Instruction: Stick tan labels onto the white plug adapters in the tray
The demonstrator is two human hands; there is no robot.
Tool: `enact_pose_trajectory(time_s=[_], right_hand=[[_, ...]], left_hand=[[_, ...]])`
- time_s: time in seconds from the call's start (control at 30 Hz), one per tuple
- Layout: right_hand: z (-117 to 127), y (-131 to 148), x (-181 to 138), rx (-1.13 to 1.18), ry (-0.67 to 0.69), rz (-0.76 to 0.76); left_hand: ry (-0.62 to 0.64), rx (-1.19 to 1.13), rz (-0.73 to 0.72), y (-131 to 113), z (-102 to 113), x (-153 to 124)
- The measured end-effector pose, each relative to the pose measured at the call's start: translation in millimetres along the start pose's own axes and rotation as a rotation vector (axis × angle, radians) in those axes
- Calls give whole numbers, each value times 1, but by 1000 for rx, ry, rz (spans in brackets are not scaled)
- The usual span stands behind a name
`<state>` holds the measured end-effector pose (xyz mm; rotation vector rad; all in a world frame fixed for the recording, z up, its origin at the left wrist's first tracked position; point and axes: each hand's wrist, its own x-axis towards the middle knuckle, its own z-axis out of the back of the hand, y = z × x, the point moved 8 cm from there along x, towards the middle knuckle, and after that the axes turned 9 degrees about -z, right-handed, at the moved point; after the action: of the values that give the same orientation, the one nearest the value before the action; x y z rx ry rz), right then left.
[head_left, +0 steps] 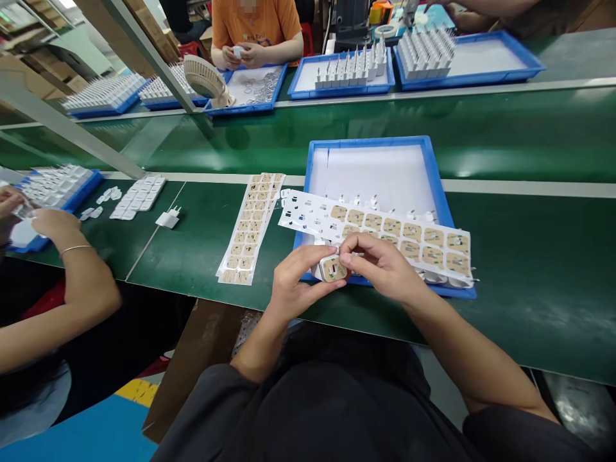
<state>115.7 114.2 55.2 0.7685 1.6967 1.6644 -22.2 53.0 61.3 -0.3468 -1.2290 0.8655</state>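
Green table [539, 276]: smooth and flat, under the blue tray [439, 183].
Room: past the blue tray runs a shiny green strip [520, 138]. Behind that stand far trays [481, 78] with white plugs, a small fan [205, 77] and a person in an orange shirt [257, 25].
Floor [91, 430]: blue and yellow, low down to the left of the blue tray, near a brown box [187, 372].
White block [332, 269]: at the blue tray's near edge, with a tan face and a dark slot.
Left hand [299, 279]: thumb and fingers clamped on the white block.
Right hand [378, 264]: thumb and finger close together at the block's side; I cannot tell if they pinch anything.
Sticker sheet [411, 232]: slanted across the blue tray, its left part bare of tan stickers.
More sheets [248, 237]: overlapping, left of the blue tray.
Lone plug [168, 219]: farther left of the blue tray.
Hard to see: the sticker sheet covers most of the small things inside the blue tray. A neighbor's arm [91, 276], far left of the tray, belongs to someone cut off by the edge.
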Motion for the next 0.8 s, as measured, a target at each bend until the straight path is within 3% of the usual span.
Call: enact_pose_trajectory(time_s=[0.3,0.8], right_hand=[[-2,0,0,53,17,-20],[-1,1,-1,23,6,-9]], left_hand=[[-25,75,-178,-14,2,5],[-14,136,-203,-17,2,7]])
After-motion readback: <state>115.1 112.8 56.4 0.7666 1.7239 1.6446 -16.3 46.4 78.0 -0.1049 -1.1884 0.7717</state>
